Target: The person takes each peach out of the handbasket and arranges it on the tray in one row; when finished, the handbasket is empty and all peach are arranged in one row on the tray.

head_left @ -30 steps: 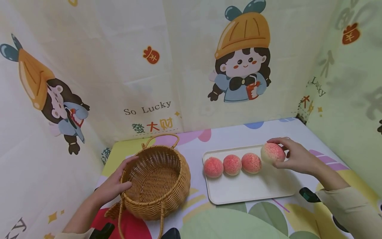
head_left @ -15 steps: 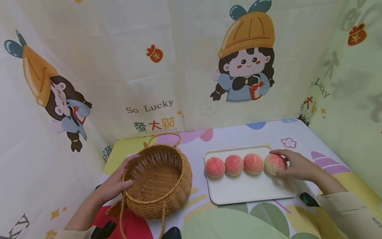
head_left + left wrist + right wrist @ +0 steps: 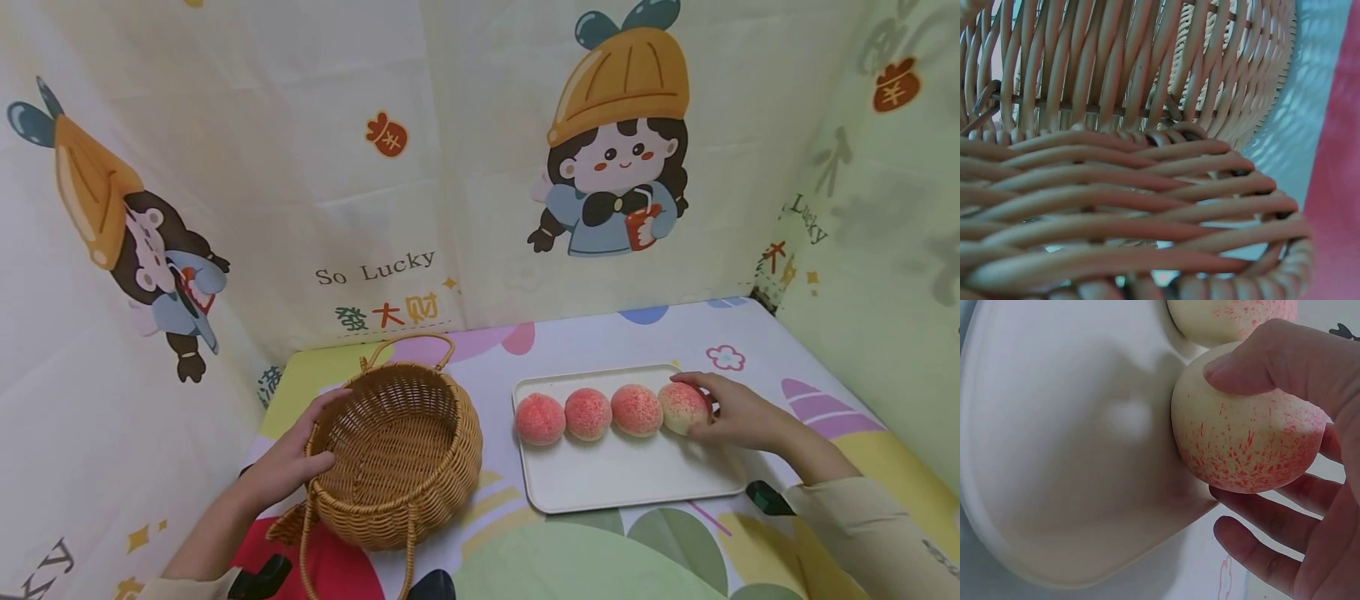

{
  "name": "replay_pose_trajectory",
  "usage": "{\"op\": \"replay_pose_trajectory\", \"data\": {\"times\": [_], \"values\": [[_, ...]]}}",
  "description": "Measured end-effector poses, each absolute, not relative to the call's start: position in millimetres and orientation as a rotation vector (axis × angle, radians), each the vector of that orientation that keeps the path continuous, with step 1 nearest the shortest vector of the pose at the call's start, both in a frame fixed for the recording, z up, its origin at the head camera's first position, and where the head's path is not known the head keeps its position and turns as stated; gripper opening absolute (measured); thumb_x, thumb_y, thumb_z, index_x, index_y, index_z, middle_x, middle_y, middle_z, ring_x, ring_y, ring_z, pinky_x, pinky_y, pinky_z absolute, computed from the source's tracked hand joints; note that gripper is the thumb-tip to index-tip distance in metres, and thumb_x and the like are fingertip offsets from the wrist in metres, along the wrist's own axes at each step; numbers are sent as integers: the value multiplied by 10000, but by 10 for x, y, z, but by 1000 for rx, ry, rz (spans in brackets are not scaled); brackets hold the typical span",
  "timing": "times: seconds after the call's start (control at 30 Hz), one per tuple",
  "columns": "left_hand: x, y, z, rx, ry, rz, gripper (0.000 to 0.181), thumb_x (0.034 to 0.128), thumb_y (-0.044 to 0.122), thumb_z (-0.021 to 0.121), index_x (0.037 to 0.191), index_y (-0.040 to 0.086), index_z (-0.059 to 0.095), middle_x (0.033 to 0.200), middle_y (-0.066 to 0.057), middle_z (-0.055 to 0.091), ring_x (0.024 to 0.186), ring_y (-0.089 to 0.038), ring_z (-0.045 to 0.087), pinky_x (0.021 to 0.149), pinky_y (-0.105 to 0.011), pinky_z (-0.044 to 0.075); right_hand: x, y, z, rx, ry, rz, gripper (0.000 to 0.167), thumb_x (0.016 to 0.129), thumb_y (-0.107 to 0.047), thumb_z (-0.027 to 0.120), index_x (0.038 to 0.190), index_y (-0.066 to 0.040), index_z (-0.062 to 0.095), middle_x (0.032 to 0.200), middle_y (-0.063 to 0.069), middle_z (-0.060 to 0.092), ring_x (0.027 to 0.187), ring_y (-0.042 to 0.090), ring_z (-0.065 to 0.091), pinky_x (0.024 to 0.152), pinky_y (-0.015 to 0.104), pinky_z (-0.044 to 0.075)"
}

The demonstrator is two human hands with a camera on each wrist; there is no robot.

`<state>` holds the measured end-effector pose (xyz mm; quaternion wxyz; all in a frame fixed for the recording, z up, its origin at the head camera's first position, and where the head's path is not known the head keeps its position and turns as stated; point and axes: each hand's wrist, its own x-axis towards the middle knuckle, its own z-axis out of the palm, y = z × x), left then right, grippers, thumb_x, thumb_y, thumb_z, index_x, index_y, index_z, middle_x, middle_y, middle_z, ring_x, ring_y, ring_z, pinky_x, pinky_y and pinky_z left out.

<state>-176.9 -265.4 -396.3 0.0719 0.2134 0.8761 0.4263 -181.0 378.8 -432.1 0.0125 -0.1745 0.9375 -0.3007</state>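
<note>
My right hand [image 3: 738, 414] holds a pink and cream peach [image 3: 683, 408] at the right end of a row on a cream tray [image 3: 600, 483]. In the right wrist view the thumb [image 3: 1241, 372] lies on the peach's pale side, with fingers round its far side. Beside it in the row sit three more peaches, the nearest one [image 3: 637, 410] close against it. On the left, my left hand [image 3: 288, 458] grips the rim of a round wicker basket [image 3: 442, 492], thumb over the edge. Only woven wicker [image 3: 1147, 175] shows in the left wrist view.
Wicker handles [image 3: 412, 550] stick out from the basket's front and back. A patterned cloth [image 3: 585, 558] covers the table. Printed fabric walls [image 3: 480, 167] enclose the back and both sides. A gap of cloth separates basket and tray.
My right hand has lowered the peach from above the tray onto it, then shifted it slightly left against the row. The left hand stays on the basket.
</note>
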Motion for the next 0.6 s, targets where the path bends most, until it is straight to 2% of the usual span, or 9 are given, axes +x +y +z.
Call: {"op": "replay_pose_trajectory", "data": {"times": [0.47, 0.53, 0.6], "values": [[-1711, -2694, -3966, 645, 2647, 1276, 841, 846, -25, 583, 1577, 243, 265, 1637, -131, 161, 1453, -422, 138, 925, -720, 308, -1845, 3681, -4269, -512, 2934, -855, 772, 723, -119, 815, 1415, 14, 500, 1199, 194, 568, 799, 178, 485, 634, 298, 428], [-1713, -2689, -3959, 652, 2647, 1277, 834, 847, -26, 582, 1577, 228, 265, 1635, -134, 164, 1450, -422, 143, 927, -727, 304, -1842, 3683, -4279, -512, 2932, -854, 782, 729, -124, 815, 1425, 12, 485, 1238, 215, 562, 834, 197, 491, 651, 308, 434], [-1716, -2684, -3953, 657, 2647, 1278, 826, 849, -27, 579, 1576, 211, 266, 1631, -138, 167, 1446, -424, 149, 929, -734, 303, -1842, 3685, -4304, -509, 2940, -844, 795, 729, -128, 817, 1435, 3, 476, 1280, 228, 558, 911, 234, 526, 720, 353, 478]]}}
